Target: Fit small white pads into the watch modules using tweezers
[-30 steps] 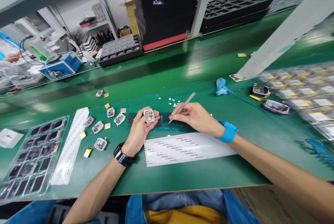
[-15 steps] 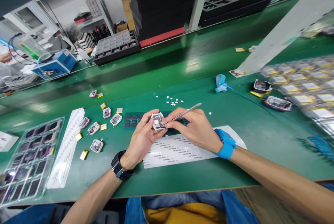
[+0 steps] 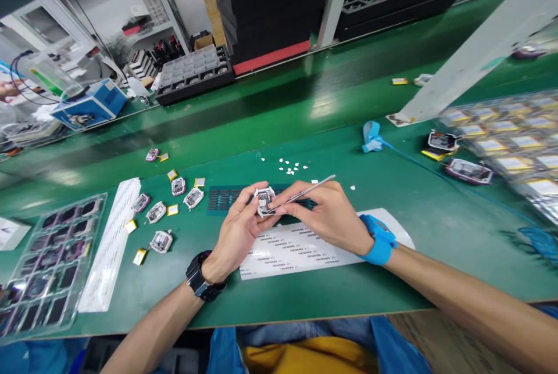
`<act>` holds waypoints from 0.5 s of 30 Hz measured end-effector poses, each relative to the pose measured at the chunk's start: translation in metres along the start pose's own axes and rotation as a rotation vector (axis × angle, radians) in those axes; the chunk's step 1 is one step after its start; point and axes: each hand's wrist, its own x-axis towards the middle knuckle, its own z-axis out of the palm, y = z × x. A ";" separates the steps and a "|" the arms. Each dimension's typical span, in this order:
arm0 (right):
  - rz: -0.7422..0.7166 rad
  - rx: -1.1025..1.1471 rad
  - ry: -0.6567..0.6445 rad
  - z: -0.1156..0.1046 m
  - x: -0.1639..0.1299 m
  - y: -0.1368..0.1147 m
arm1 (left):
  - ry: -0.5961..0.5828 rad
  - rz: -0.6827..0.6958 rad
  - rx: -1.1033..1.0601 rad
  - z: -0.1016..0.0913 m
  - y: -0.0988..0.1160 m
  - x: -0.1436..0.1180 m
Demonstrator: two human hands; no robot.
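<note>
OK, left hand (image 3: 238, 232) pinches the module (image 3: 264, 200) firmly, right hand (image 3: 325, 214) clamps tweezers (image 3: 300, 193) at it; I'd keep tips low, press lightly.

Green matte worktop (image 3: 392, 234); white label sheet (image 3: 305, 249) printed with rows of small black text; silver metal tweezers (image 3: 305, 191); bright blue wrist strap (image 3: 380, 238); black wristwatch (image 3: 201, 276); white-framed small module (image 3: 264, 200); yellow flat cells (image 3: 139, 256).
</note>
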 end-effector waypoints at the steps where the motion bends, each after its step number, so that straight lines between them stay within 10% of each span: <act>1: 0.003 0.004 -0.001 0.000 0.000 0.000 | 0.002 -0.002 -0.001 0.000 0.000 0.000; 15: 0.249 0.231 -0.019 -0.002 0.003 0.000 | 0.008 -0.027 0.036 0.000 0.000 -0.002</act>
